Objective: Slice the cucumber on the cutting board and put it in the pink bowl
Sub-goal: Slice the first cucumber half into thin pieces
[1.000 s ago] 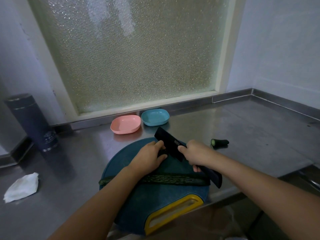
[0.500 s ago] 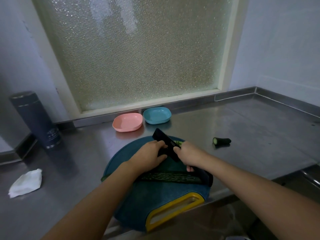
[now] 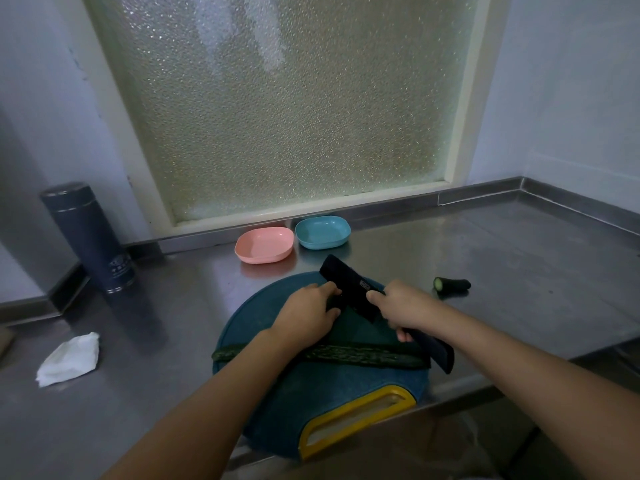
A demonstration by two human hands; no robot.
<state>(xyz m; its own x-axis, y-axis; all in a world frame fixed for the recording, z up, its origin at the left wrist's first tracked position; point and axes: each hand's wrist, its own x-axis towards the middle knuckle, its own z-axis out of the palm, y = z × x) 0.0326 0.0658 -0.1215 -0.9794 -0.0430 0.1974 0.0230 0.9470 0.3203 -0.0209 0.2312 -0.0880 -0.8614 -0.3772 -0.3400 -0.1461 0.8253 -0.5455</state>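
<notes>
On the round dark-blue cutting board (image 3: 277,403) a long cucumber strip (image 3: 346,355) lies crosswise near me. My left hand (image 3: 308,315) sits further back on the board, fingers curled over a dark cucumber piece (image 3: 334,306) that is mostly hidden. My right hand (image 3: 401,306) grips the handle of a black knife (image 3: 349,287), whose blade stands just right of my left fingertips, over that piece. The pink bowl (image 3: 265,245) is empty behind the board. A cut cucumber end (image 3: 452,285) lies on the counter to the right.
A blue bowl (image 3: 323,232) stands right of the pink one. A dark flask (image 3: 88,237) is at the back left and a crumpled white tissue (image 3: 67,358) at the left. The steel counter's front edge (image 3: 467,389) runs just behind the board's yellow handle (image 3: 356,417).
Both hands and the knife stay over the back of the board, shifting only slightly. The long strip has not moved.
</notes>
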